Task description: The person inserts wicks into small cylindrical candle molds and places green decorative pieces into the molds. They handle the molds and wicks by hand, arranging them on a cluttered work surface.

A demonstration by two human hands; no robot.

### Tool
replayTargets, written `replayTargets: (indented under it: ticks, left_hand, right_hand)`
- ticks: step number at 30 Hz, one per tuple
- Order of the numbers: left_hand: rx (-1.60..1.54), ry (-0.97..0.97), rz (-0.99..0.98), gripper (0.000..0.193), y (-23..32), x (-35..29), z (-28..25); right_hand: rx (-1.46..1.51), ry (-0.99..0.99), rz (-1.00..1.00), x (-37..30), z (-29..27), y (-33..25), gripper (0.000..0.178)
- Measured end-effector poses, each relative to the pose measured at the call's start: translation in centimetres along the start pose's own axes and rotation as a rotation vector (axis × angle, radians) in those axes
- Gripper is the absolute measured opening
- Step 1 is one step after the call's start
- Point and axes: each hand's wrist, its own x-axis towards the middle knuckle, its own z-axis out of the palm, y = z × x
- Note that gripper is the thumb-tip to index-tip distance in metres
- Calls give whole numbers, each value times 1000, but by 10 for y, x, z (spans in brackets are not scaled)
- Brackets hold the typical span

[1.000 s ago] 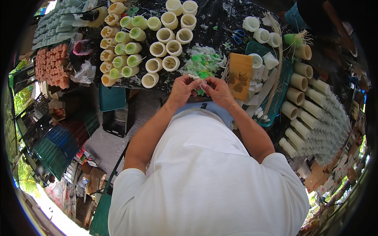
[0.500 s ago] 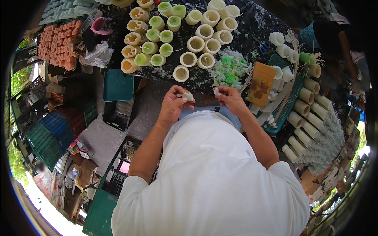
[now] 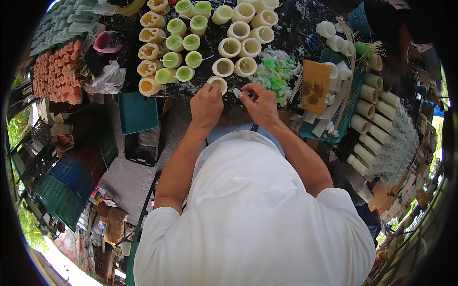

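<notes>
My left hand (image 3: 207,107) is closed at the table's near edge, its fingertips against the rim of the nearest cream hollow wax candle (image 3: 218,84). Whatever those fingers pinch is hidden behind the hand. Just to the right, my right hand (image 3: 260,104) pinches a small white wax piece (image 3: 237,92) between thumb and forefinger. Behind both hands stand several more cream hollow candles (image 3: 230,47), some with a pale wick showing. A heap of white and green wax shavings (image 3: 273,71) lies just beyond my right hand.
Green-filled candles (image 3: 172,60) and scalloped yellowish ones (image 3: 150,68) stand to the left on the black table. At right are a teal tray (image 3: 339,132) with white pieces, a stained brown board (image 3: 316,86), blue scissors (image 3: 312,42) and stacked cream cylinders (image 3: 366,108).
Both hands have moved forward to the table edge, the left now at the nearest candle. The white piece seen in my left hand before is out of sight. The view has shifted slightly.
</notes>
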Motion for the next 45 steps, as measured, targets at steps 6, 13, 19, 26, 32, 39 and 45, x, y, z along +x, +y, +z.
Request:
replayTargets:
  ticks: [6,13,19,26,32,39,45]
  left_hand:
    - [-7,-16,52,8,-13,-4,-12]
    - [-179,59,78,15,-8,-4,-13]
    - [-341,86,-81,32,-9,-13,-8]
    - [-435,127,-183,42,-5,-19,-1]
    - [-451,108,-125,40,-2,-8,8]
    - [-452,-225,-210,41,-25,43,-20]
    - [-446,-304,-211,42,-22,59,-30]
  right_hand:
    - [3,-1,-212,8,33,-3,22]
    - [-107,-71,-166,11,32,-20,27]
    - [36,-36,-173,3,19,-1,20]
    - [-46,126,-439,10,20,-5,14]
    - [109,138,-323,10,27,6,14]
    - [87,33,-196,0,25,7,15]
    - [49,-38,-212,15,45,-4,22]
